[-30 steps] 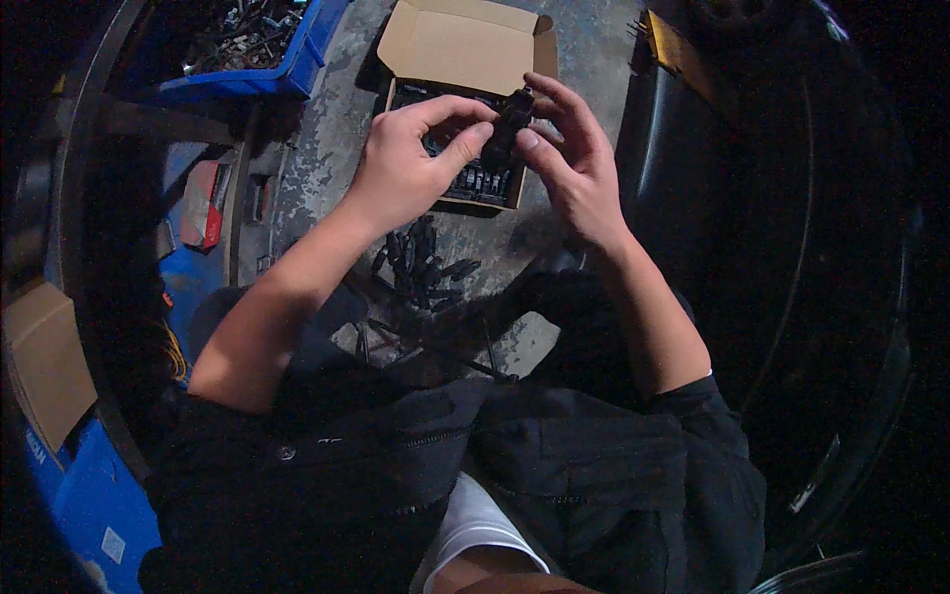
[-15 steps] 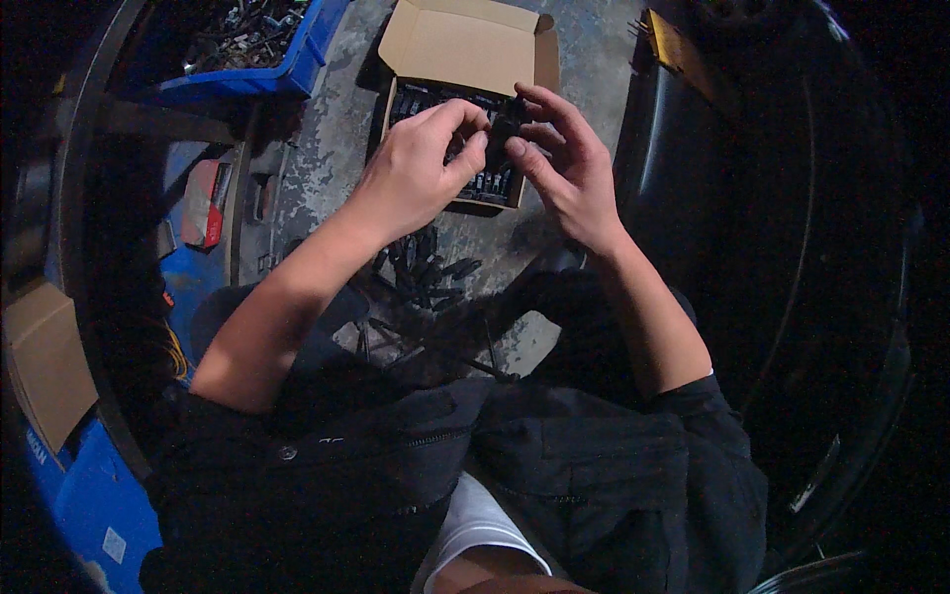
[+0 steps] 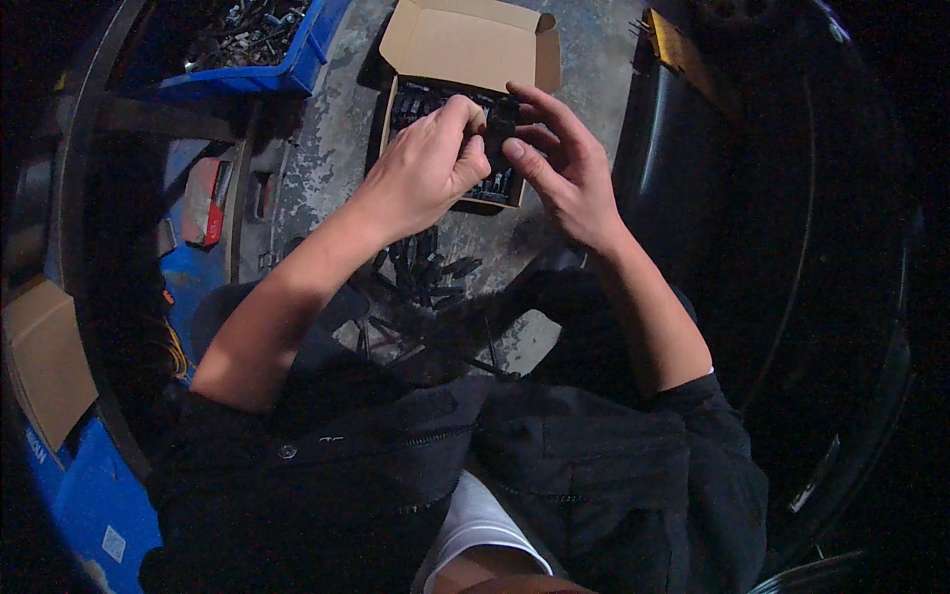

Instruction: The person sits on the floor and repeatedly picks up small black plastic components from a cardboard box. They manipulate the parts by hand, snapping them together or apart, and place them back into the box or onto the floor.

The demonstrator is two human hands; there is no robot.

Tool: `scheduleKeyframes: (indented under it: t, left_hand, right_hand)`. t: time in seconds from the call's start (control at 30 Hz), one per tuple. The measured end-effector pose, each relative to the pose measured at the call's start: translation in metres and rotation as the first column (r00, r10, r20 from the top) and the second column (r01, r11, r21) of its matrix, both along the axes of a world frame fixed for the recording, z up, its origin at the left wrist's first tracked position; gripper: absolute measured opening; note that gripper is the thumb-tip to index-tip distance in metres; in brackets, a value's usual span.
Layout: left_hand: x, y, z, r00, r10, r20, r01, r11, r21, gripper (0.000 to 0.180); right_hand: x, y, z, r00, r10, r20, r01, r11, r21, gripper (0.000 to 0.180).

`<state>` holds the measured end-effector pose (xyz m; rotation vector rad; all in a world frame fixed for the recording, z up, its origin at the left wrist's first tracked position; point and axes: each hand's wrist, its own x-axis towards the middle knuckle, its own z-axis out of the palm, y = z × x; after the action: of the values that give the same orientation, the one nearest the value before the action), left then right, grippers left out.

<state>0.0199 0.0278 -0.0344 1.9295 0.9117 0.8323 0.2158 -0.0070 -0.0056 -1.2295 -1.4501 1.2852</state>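
Note:
Over an open cardboard box (image 3: 460, 45), both my hands are raised close together. A small black part (image 3: 502, 123) is between them, too dark to make out its kind. My right hand (image 3: 574, 178) grips it between thumb and fingertips. My left hand (image 3: 416, 173) is curled with thumb and forefinger drawn together beside the part; what its fingers pinch is hidden. Inside the box, several dark parts (image 3: 412, 107) lie in rows, partly covered by my hands. Below my hands, a loose pile of black parts (image 3: 424, 272) lies on the worn grey floor.
At upper left stands a blue bin (image 3: 297, 74) full of mixed metal pieces. A red and white box (image 3: 206, 203) lies on the left, with a cardboard piece (image 3: 49, 361) lower down. On the right is a dark curved panel (image 3: 648, 148), with a yellow piece (image 3: 668, 42) near its top.
My left fingers have curled a little further and tilted at the black part. My right hand has shifted slightly left, still around the part. The box and the pile stay put.

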Motion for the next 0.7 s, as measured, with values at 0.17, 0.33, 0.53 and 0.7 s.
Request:
scheduleKeyframes:
  t: [0.17, 0.33, 0.53, 0.7]
  left_hand:
    - [0.001, -0.002, 0.000, 0.999, -0.011, -0.044, 0.012, 1.000, 0.003, 0.028]
    - [0.002, -0.003, 0.000, 0.993, 0.000, -0.116, 0.003, 1.000, 0.024, 0.032]
    - [0.003, 0.001, -0.004, 0.986, 0.041, -0.164, -0.024, 0.994, 0.108, 0.025]
    - [-0.001, 0.009, 0.003, 0.998, 0.070, 0.000, -0.070, 0.996, -0.048, 0.026]
  right_hand:
    - [-0.002, -0.001, -0.002, 1.000, 0.011, 0.027, -0.013, 0.999, 0.051, 0.060]
    - [-0.004, -0.001, -0.001, 0.995, -0.008, 0.099, 0.004, 0.999, 0.044, 0.060]
    - [-0.005, 0.000, -0.001, 0.992, -0.019, 0.123, 0.013, 0.999, 0.052, 0.058]
    - [0.004, 0.007, -0.002, 0.981, -0.100, -0.165, 0.060, 0.970, -0.234, 0.055]
